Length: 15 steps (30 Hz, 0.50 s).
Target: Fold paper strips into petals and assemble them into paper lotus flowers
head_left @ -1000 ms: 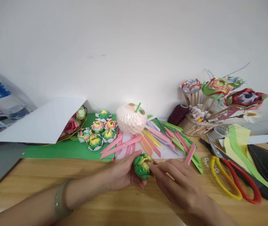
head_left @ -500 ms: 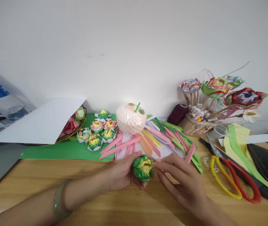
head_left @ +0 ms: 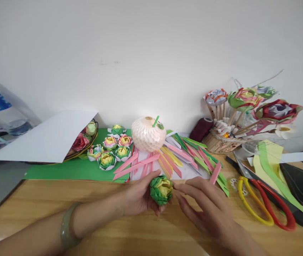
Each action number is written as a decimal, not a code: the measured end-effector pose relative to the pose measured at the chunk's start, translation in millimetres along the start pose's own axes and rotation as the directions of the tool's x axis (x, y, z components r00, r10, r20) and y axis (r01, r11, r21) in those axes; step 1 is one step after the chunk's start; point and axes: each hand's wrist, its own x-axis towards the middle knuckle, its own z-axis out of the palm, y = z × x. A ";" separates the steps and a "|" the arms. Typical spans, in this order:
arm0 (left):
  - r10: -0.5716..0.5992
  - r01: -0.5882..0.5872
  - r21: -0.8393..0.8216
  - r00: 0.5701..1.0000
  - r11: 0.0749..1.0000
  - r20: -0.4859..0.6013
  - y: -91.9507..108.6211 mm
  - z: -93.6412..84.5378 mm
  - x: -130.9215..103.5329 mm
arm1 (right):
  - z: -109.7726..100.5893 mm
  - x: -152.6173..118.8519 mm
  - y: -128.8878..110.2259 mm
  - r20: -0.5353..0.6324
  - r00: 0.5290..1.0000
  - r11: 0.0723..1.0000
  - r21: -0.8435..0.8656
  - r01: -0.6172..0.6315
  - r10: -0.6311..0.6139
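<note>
The left forearm [head_left: 98, 219] slanted in from the lower left corner, and the left hand [head_left: 140, 197] curled into a cup at lower centre, thumb uppermost. The right hand [head_left: 208, 206], lower right of centre, pointed leftward, fingers [head_left: 191, 188] loosely bent, thumb just below them.

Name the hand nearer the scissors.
Right. The right hand is left of the scissors, apart from them; the left hand is farther left, holding the green-and-yellow paper flower.

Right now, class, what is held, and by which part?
The left hand holds the paper flower by its green outer petals; whether the right hand touches it is unclear.
</note>
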 end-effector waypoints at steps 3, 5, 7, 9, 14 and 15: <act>-0.017 0.018 0.016 1.000 1.000 -0.007 -0.6 -1.2 1.3 | 0.2 2.0 -1.4 0.054 0.997 0.995 0.084 -0.059 0.054; -0.024 0.024 0.029 1.000 0.999 0.006 -1.1 -1.9 2.5 | 0.5 3.0 -1.5 0.073 0.994 0.987 0.131 -0.094 0.085; -0.038 0.037 0.048 0.999 0.998 0.022 -1.3 -1.8 3.5 | 1.2 3.1 -1.0 0.077 0.990 0.979 0.158 -0.127 0.116; -0.050 0.048 0.064 0.998 0.997 0.028 -0.9 -1.1 3.8 | 1.9 2.4 -0.3 0.081 0.991 0.983 0.142 -0.113 0.102; -0.065 0.065 0.076 0.998 0.995 -0.002 0.8 0.2 2.7 | 2.1 -1.0 0.5 0.058 0.998 1.000 0.003 0.031 -0.031; -0.065 0.065 0.076 0.998 0.995 -0.004 1.0 0.1 2.4 | 1.9 -1.5 0.6 0.069 0.996 0.999 -0.008 0.048 -0.047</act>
